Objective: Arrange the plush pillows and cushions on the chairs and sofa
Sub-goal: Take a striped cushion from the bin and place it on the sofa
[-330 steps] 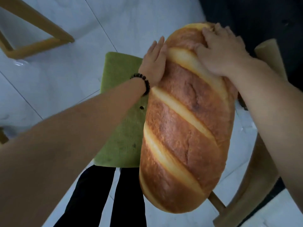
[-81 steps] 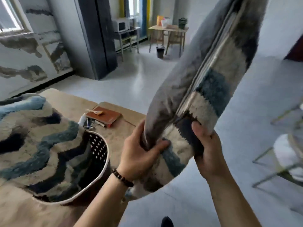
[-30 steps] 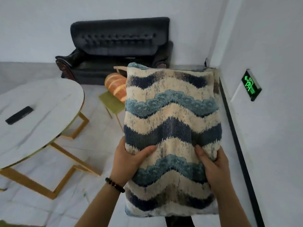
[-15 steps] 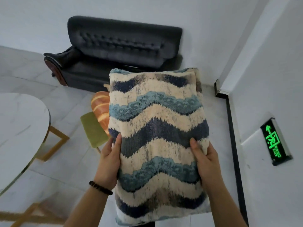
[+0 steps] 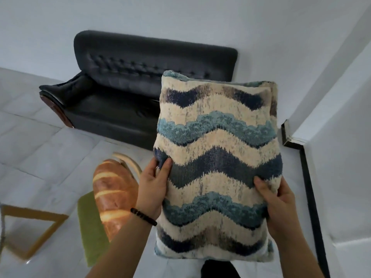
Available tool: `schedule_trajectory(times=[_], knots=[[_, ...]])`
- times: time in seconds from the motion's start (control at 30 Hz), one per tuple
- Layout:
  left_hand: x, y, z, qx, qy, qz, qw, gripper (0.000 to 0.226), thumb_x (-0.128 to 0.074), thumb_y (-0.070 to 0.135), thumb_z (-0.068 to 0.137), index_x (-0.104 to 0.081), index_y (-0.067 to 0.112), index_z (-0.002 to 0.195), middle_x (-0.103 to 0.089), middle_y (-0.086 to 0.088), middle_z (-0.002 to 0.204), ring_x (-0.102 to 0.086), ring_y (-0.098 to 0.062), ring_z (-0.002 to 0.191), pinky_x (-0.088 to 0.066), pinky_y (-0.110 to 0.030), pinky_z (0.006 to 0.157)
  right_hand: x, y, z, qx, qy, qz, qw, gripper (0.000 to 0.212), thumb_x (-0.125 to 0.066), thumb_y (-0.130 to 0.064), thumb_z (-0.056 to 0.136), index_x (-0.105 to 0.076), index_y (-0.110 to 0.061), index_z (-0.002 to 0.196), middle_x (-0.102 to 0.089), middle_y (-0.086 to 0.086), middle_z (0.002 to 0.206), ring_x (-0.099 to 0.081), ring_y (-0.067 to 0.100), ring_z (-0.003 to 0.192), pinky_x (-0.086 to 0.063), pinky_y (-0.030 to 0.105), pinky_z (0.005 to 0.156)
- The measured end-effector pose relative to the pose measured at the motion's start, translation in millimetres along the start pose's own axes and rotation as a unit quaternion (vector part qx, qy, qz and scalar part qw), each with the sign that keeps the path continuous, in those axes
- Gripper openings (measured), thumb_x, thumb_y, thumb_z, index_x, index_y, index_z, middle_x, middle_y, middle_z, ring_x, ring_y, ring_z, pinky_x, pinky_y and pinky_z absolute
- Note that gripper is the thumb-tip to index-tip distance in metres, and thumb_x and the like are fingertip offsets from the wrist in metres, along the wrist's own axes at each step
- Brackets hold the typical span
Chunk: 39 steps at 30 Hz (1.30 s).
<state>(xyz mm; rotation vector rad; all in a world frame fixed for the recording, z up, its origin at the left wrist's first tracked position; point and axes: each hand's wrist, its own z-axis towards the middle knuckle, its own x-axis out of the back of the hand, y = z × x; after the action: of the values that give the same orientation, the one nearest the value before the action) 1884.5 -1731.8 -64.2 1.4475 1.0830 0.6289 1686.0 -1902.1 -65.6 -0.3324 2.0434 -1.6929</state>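
Observation:
I hold a plush cushion (image 5: 216,163) with cream, teal and navy wavy stripes upright in front of me. My left hand (image 5: 153,187) grips its left edge, thumb on the front face. My right hand (image 5: 276,199) grips its right edge the same way. Behind the cushion stands a black tufted sofa (image 5: 124,93) against the wall; its seat is bare and its right part is hidden by the cushion. At lower left a bread-shaped pillow (image 5: 114,195) leans on a chair with a green seat pad (image 5: 90,229).
A white tiled floor (image 5: 40,147) lies between me and the sofa. A wooden frame of a table leg (image 5: 30,231) shows at the lower left. A white wall with a black skirting strip (image 5: 309,189) runs close on the right.
I have come closer to the sofa with the cushion, which now sits higher and further right in view. The round table top and green exit sign have left the frame.

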Motion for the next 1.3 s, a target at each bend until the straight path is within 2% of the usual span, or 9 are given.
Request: schedule_trajectory(times=[0.1,0.27,0.5,0.67,0.87,0.97,1.03,1.1,1.3], knots=[[-23,0,91,-0.018,0.018,0.038,0.999,0.023,-0.056,0.008,0.1,-0.067,0.009,0.12,-0.077,-0.003,0.109,-0.073,-0.012,0.096,-0.059,-0.023,0.079,-27,11,101,-0.003,-0.013,-0.002,1.0,0.091,-0.095,-0.062,0.037,-0.067,-0.029,0.117,-0.078,-0.007,0.109,-0.075,0.011,0.093,-0.062,0.027,0.073],[-43,18,239,0.001,0.117,0.043,0.992,0.021,-0.059,0.008,0.099,-0.068,0.005,0.118,-0.075,-0.013,0.114,-0.072,-0.024,0.101,-0.061,-0.035,0.085,-95,9,280,-0.007,-0.062,-0.031,0.998,0.035,-0.078,-0.004,0.08,-0.065,-0.025,0.103,-0.078,-0.008,0.094,-0.075,0.01,0.087,-0.064,0.033,0.075],[-32,53,393,0.021,0.231,0.05,0.971,0.01,-0.056,0.014,0.102,-0.065,0.019,0.103,-0.071,0.0,0.108,-0.066,-0.016,0.098,-0.055,-0.023,0.071,-233,-12,452,0.04,-0.15,-0.085,0.984,0.035,-0.081,-0.004,0.081,-0.066,-0.03,0.099,-0.076,-0.006,0.099,-0.072,0.016,0.098,-0.059,0.037,0.084],[7,48,500,0.014,0.275,0.158,0.948,0.052,-0.056,0.012,0.101,-0.035,0.01,0.148,-0.045,-0.014,0.147,-0.049,-0.028,0.131,-0.048,-0.039,0.096,-334,3,537,0.077,-0.22,-0.136,0.963,0.032,-0.081,-0.001,0.081,-0.067,-0.026,0.096,-0.075,-0.008,0.093,-0.071,0.009,0.089,-0.058,0.025,0.079],[45,114,686,-0.348,0.142,0.502,0.779,0.089,-0.062,0.053,0.09,-0.022,0.005,0.154,-0.019,-0.026,0.159,-0.016,-0.04,0.152,-0.021,-0.06,0.121,-463,48,628,0.097,-0.261,-0.232,0.932,0.031,-0.081,0.003,0.078,-0.068,-0.023,0.087,-0.072,-0.009,0.081,-0.063,0.003,0.075,-0.053,0.023,0.069],[61,129,791,-0.36,0.002,0.661,0.659,0.096,-0.051,0.078,0.082,-0.027,0.021,0.156,-0.013,-0.023,0.164,-0.004,-0.039,0.155,-0.004,-0.065,0.12,-520,70,669,0.098,-0.254,-0.297,0.915,0.047,-0.078,0.01,0.075,-0.065,-0.035,0.083,-0.068,-0.025,0.079,-0.061,-0.003,0.073,-0.049,0.014,0.068],[69,134,843,-0.36,-0.08,0.694,0.618,0.083,-0.05,0.079,0.081,-0.047,0.025,0.145,-0.04,-0.014,0.156,-0.025,-0.037,0.15,0.0,-0.06,0.119,-547,72,688,0.096,-0.259,-0.331,0.903,0.048,-0.078,0.009,0.074,-0.065,-0.036,0.084,-0.068,-0.027,0.081,-0.063,-0.004,0.077,-0.047,0.009,0.069],[73,137,889,-0.384,-0.111,0.668,0.628,0.052,-0.051,0.064,0.085,-0.067,0.021,0.109,-0.067,-0.004,0.113,-0.06,-0.035,0.115,-0.013,-0.049,0.114,-567,69,713,0.109,-0.243,-0.359,0.895,0.039,-0.082,0.003,0.075,-0.069,-0.031,0.09,-0.069,-0.022,0.083,-0.065,-0.003,0.083,-0.047,0.008,0.071],[39,130,948,-0.358,-0.126,0.577,0.723,0.022,-0.055,0.044,0.088,-0.058,0.023,0.085,-0.056,0.007,0.08,-0.052,-0.021,0.079,-0.022,-0.033,0.087,-564,53,769,0.138,-0.175,-0.498,0.838,0.042,-0.085,-0.033,0.077,-0.065,-0.034,0.114,-0.059,-0.018,0.11,-0.056,0.002,0.104,-0.048,0.026,0.094]])
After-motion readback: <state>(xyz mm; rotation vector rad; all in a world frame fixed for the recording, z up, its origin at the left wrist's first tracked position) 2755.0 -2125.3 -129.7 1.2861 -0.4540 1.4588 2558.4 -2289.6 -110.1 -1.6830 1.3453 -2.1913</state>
